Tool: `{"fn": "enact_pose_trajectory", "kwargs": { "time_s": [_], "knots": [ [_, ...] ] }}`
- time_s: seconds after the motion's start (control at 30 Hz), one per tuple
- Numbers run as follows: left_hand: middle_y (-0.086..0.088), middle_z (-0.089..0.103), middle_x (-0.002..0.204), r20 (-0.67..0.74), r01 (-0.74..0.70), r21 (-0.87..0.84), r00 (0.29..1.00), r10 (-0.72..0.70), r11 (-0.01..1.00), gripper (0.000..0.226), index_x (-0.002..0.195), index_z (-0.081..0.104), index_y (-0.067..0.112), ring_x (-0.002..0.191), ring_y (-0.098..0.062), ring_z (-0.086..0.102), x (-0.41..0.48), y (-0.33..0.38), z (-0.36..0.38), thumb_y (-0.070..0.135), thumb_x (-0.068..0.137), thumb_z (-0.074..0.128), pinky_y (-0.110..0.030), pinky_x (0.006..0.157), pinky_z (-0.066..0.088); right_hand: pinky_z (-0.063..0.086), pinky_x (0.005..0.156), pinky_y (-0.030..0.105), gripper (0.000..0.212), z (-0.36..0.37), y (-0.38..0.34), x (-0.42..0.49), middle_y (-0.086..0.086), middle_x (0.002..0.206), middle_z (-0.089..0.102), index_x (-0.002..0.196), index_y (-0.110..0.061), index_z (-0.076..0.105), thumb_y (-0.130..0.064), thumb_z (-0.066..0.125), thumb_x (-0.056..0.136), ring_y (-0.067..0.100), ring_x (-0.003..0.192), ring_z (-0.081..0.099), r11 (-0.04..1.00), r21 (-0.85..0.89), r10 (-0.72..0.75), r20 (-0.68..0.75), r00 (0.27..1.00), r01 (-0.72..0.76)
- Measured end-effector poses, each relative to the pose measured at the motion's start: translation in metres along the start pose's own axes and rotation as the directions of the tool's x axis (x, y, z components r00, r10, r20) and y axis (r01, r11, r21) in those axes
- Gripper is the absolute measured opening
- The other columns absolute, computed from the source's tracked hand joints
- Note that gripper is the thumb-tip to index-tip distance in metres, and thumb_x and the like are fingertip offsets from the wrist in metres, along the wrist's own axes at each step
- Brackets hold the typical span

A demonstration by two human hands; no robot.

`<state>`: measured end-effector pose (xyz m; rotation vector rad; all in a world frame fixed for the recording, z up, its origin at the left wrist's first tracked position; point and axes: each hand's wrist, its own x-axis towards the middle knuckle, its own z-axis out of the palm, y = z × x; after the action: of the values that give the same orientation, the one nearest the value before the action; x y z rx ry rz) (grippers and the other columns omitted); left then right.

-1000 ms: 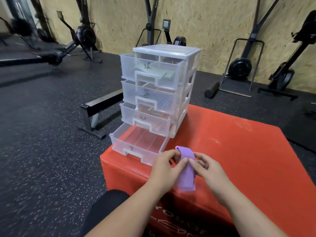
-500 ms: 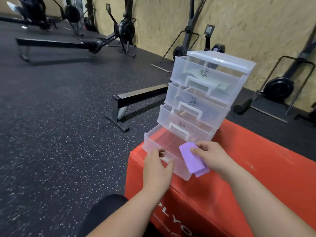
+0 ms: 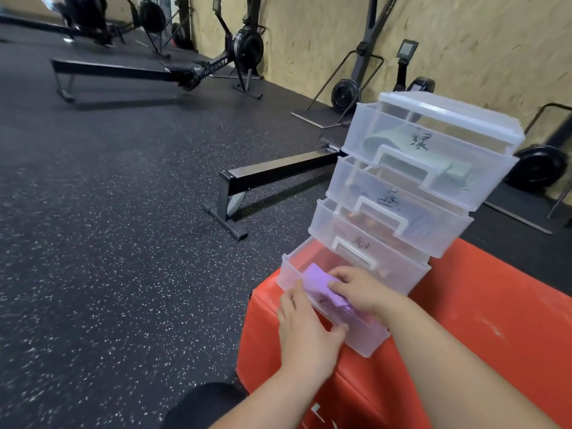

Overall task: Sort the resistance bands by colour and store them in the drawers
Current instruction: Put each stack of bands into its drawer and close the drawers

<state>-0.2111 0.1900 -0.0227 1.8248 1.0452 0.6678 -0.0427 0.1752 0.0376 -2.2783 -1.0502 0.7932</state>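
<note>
Pinched in the right hand is a folded purple band; the fingers curl over its right end and hold it low inside the bottom drawer. Whether the band already touches the drawer floor cannot be told. The left hand grips the near front wall of that same drawer, with the thumb on the outside face and the fingers reaching over the rim, one fingertip beside the near edge of the band. The bottom drawer is pulled out well towards the person, and its see-through walls show the red beneath.

The drawer belongs to a clear plastic drawer unit of four levels, which stands on the far left corner of a red box. The top drawer carries a handwritten mark and holds pale green bands. The second drawer, also marked, holds greyish-blue ones. The third drawer shows something reddish through its front. All three stand slightly out, each a little further than the one above.

Left of the box lies a dark speckled floor, with a black metal rail on short feet behind the unit. A rowing machine stands far off by the chipboard wall.
</note>
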Motion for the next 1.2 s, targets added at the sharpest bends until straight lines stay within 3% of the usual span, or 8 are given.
{"fn": "enact_pose_trajectory", "kwargs": {
  "time_s": [0.2, 0.37, 0.47, 0.57, 0.7, 0.9, 1.07, 1.2],
  "knots": [
    [0.004, 0.032, 0.145, 0.012, 0.007, 0.006, 1.000, -0.007, 1.000, 0.118, 0.163, 0.013, 0.029, 0.142, -0.020, 0.033, 0.006, -0.005, 0.006, 0.054, 0.071, 0.082, -0.033, 0.120, 0.033, 0.052, 0.068, 0.032, 0.013, 0.007, 0.016, 0.014, 0.002, 0.083, 0.067, 0.103, -0.012, 0.072, -0.014, 0.060, 0.099, 0.017, 0.072, 0.059, 0.995, -0.059, 0.083, -0.006, 0.997, -0.083],
    [0.001, 0.038, 0.138, 0.011, 0.000, 0.037, 1.000, 0.000, 0.999, 0.117, 0.161, 0.021, 0.022, 0.139, -0.024, 0.035, 0.011, -0.010, 0.006, 0.049, 0.068, 0.085, -0.033, 0.120, 0.030, 0.049, 0.098, 0.031, 0.032, 0.009, 0.013, 0.010, 0.001, 0.128, 0.070, 0.130, -0.021, 0.066, -0.022, 0.061, 0.098, 0.024, 0.118, 0.065, 0.936, -0.345, 0.054, -0.046, 0.997, -0.067],
    [-0.001, 0.037, 0.140, 0.015, 0.010, 0.039, 1.000, -0.010, 0.999, 0.120, 0.163, 0.018, 0.021, 0.141, -0.026, 0.034, 0.011, -0.011, 0.005, 0.047, 0.069, 0.087, -0.033, 0.122, 0.028, 0.045, 0.105, 0.028, 0.040, 0.009, 0.007, 0.003, 0.001, 0.142, 0.064, 0.142, -0.021, 0.062, -0.021, 0.053, 0.103, 0.022, 0.129, 0.060, 0.950, -0.309, 0.027, -0.074, 0.997, -0.049],
    [-0.003, 0.035, 0.144, 0.038, 0.012, 0.045, 0.999, -0.014, 0.999, 0.121, 0.165, 0.014, 0.020, 0.144, -0.027, 0.031, 0.010, -0.009, 0.002, 0.047, 0.072, 0.087, -0.032, 0.122, 0.024, 0.042, 0.098, 0.024, 0.036, 0.004, 0.003, -0.010, 0.002, 0.139, 0.065, 0.138, -0.014, 0.065, -0.021, 0.046, 0.107, 0.022, 0.130, 0.059, 0.963, -0.270, -0.014, -0.052, 0.999, 0.000],
    [-0.006, 0.034, 0.147, 0.073, 0.017, 0.052, 0.997, -0.020, 0.999, 0.120, 0.166, 0.015, 0.019, 0.146, -0.030, 0.031, 0.008, -0.007, -0.004, 0.048, 0.074, 0.087, -0.034, 0.122, 0.025, 0.041, 0.112, 0.031, 0.039, -0.001, 0.000, -0.034, 0.000, 0.147, 0.061, 0.143, -0.020, 0.061, -0.028, 0.052, 0.106, 0.019, 0.135, 0.055, 0.956, -0.289, -0.078, -0.060, 0.995, 0.058],
    [-0.006, 0.037, 0.145, 0.119, -0.065, 0.149, 0.992, 0.047, 0.987, 0.123, 0.165, 0.016, 0.022, 0.142, -0.029, 0.034, 0.000, -0.002, -0.023, 0.062, 0.071, 0.086, -0.036, 0.119, 0.028, 0.039, 0.115, 0.028, 0.051, -0.014, 0.001, -0.089, -0.005, 0.154, 0.054, 0.150, -0.024, 0.053, -0.039, 0.062, 0.102, 0.015, 0.140, 0.051, 0.961, -0.269, -0.107, -0.134, 0.985, 0.068],
    [-0.011, 0.038, 0.147, 0.162, -0.125, 0.236, 0.983, 0.087, 0.964, 0.122, 0.162, 0.019, 0.021, 0.142, -0.034, 0.036, -0.006, 0.013, -0.051, 0.063, 0.070, 0.086, -0.035, 0.118, 0.027, 0.041, 0.110, 0.023, 0.052, -0.028, 0.005, -0.129, -0.007, 0.149, 0.060, 0.147, -0.028, 0.057, -0.039, 0.068, 0.097, 0.013, 0.132, 0.058, 0.967, -0.249, -0.111, -0.230, 0.967, 0.051],
    [-0.014, 0.035, 0.151, 0.180, -0.175, 0.288, 0.975, 0.127, 0.941, 0.119, 0.164, 0.019, 0.022, 0.142, -0.036, 0.038, -0.010, 0.035, -0.078, 0.060, 0.073, 0.085, -0.040, 0.118, 0.031, 0.045, 0.086, 0.022, 0.052, -0.040, 0.005, -0.160, -0.003, 0.110, 0.073, 0.144, -0.027, 0.059, -0.039, 0.070, 0.094, 0.016, 0.102, 0.067, 0.971, -0.237, -0.090, -0.269, 0.959, 0.025]
  ]
}}
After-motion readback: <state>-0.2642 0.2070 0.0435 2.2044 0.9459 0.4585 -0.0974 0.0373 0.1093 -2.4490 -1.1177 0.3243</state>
